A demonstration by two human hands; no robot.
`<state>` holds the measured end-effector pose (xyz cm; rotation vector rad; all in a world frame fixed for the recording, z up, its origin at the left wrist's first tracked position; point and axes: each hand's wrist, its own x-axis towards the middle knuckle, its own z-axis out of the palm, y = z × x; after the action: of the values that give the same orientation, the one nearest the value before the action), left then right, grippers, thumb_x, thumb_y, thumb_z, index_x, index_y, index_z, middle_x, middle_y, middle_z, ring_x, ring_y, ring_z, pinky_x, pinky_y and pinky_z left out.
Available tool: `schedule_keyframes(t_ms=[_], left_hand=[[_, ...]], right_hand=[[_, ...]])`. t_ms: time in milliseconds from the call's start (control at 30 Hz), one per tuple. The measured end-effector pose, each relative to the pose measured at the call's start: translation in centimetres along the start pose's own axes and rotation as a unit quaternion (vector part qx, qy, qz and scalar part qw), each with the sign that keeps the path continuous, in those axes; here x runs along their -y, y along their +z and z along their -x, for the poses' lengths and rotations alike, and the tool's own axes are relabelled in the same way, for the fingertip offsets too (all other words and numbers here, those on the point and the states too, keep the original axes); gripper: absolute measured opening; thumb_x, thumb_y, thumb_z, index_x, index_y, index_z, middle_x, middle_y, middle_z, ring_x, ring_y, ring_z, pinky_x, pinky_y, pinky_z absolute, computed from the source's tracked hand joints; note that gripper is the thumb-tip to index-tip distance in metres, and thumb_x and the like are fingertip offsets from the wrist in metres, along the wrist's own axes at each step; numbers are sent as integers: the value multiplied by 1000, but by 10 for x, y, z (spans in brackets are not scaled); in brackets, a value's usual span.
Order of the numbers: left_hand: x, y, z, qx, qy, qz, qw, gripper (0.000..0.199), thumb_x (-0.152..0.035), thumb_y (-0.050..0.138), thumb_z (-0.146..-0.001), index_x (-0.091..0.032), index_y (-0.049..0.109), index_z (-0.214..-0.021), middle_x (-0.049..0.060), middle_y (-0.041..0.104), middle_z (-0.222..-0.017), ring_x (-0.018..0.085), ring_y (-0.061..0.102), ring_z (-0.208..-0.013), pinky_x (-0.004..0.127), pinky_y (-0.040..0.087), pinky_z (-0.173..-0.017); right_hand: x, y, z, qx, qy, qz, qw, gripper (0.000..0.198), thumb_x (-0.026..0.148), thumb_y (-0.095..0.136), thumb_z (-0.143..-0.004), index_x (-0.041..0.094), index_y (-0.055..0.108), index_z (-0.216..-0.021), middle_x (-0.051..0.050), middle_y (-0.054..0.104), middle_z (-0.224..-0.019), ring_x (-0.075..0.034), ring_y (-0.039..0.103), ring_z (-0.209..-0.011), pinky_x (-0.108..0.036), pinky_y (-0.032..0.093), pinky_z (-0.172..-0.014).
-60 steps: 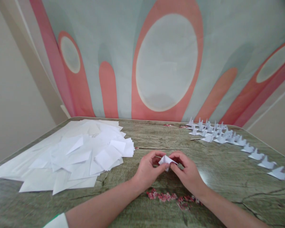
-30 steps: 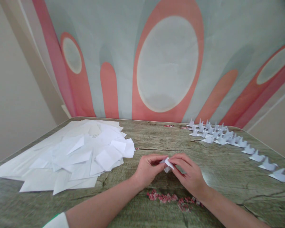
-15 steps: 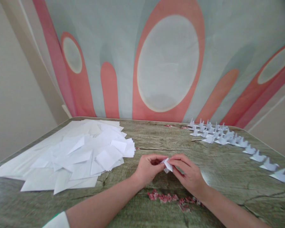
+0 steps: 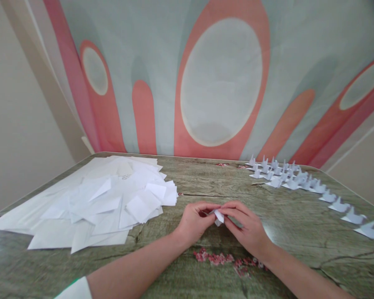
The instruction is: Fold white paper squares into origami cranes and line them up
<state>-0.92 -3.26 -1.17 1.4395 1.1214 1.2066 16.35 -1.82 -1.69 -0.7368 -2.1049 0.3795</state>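
Wall (image 4: 162,54): pale green with coral shapes (image 4: 143,118), behind a wood-grain table (image 4: 202,178).
Paper sheets (image 4: 96,207): white, heaped loosely across the table's left side.
Left hand (image 4: 193,222): nearly closed, thumb and fingertips pinching the folded paper (image 4: 219,216).
Folded paper: small, white, between both hands, over the table's middle.
Right hand (image 4: 248,228): fingertips drawn together on the folded paper's other side.
Paper birds (image 4: 299,180): white, standing in rows on the right.
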Motion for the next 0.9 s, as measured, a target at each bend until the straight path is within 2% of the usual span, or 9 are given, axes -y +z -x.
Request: schedule_keyframes(t_ms=[333, 667, 900], left_hand=[[3, 1, 0, -5, -25, 19, 1000, 19, -23, 66, -67, -16, 72, -83, 4, 72, -79, 18, 64, -71, 27, 51, -67], [3, 3, 0, -19, -37, 3, 999, 17, -20, 67, -66, -14, 71, -81, 4, 71, -76, 17, 64, -67, 25, 50, -63], [0, 2, 2, -3, -4, -38, 999, 18, -23, 65, -70, -15, 72, -85, 5, 71, -79, 17, 64, -70, 24, 49, -63]], right_hand=[[-1, 1, 1, 1, -16, -3, 1000, 25, 15, 51, -81, 24, 62, -102, -7, 59, -93, -18, 59, -87, -32, 52, -75], [4, 4, 1, 0, 0, 8, 1000, 21, 18, 56, -79, 23, 61, -99, -7, 57, -92, -18, 58, -84, -31, 52, -73], [7, 3, 1, -4, 1, 35, 999, 18, 15, 54, -82, 21, 62, -97, -7, 58, -90, -17, 58, -83, -30, 51, -74]])
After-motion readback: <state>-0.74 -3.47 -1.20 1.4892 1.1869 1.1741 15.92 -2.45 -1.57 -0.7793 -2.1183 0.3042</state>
